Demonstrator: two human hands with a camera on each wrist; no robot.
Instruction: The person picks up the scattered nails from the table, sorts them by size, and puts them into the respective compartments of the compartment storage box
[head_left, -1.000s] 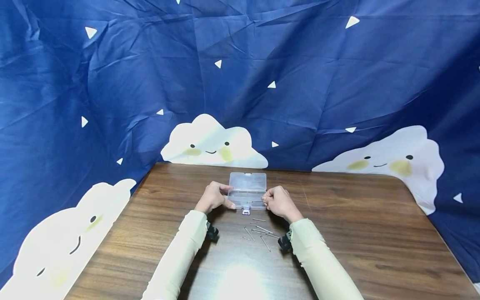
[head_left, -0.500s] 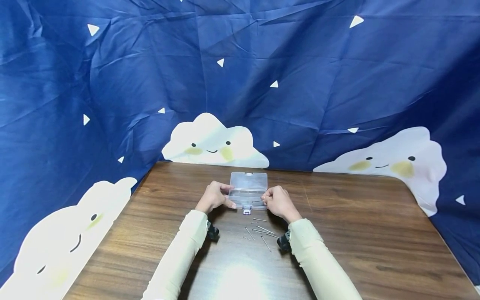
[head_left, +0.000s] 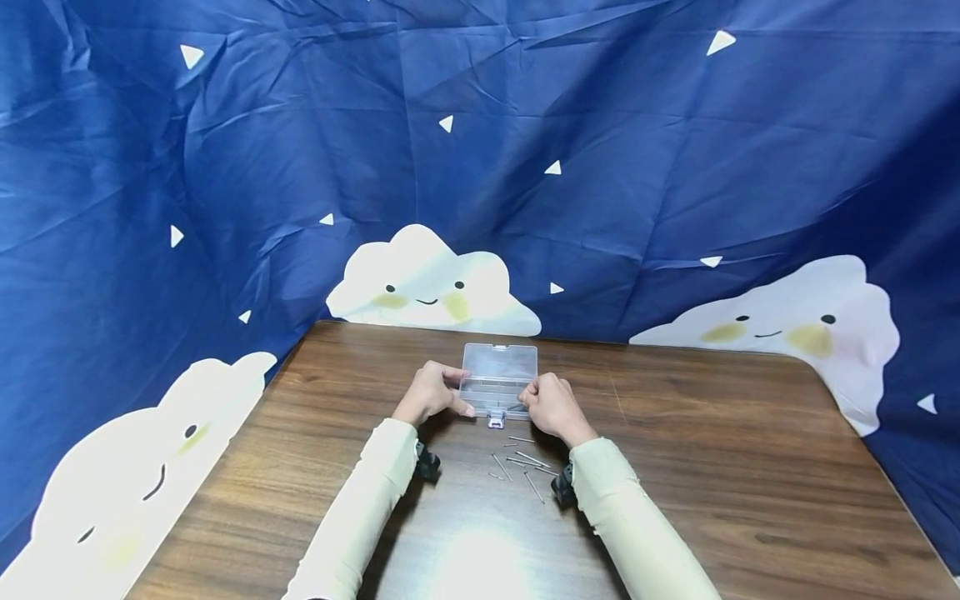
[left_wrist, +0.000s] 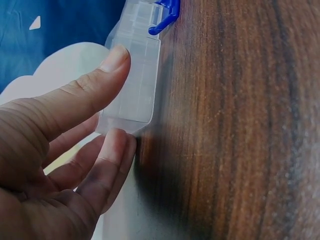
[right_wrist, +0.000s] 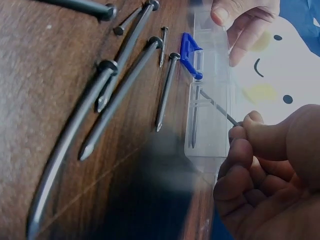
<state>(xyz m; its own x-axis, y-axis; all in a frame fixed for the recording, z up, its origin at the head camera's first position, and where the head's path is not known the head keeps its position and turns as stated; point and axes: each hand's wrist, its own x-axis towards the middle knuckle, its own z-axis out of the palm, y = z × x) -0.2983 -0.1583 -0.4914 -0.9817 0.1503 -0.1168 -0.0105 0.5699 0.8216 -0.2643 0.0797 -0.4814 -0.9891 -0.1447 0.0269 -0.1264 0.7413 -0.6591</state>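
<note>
A clear plastic storage box stands on the table with its lid raised and a blue latch at the front. My left hand holds its left end, thumb on the front wall and fingers at the end. Between thumb and forefinger, my right hand pinches a thin nail, which slants into the front part of the box. Another nail shows inside, seen through the clear front wall. Several loose nails of different lengths lie in front of the box.
The brown wooden table spreads around the box. Behind it hangs a blue curtain with white clouds. Small black wrist cameras sit at the cuffs of both pale sleeves.
My right hand shifts slightly left against the box, and the nail in it tilts lower into the front part. My left hand keeps its hold. The loose nails stay put.
</note>
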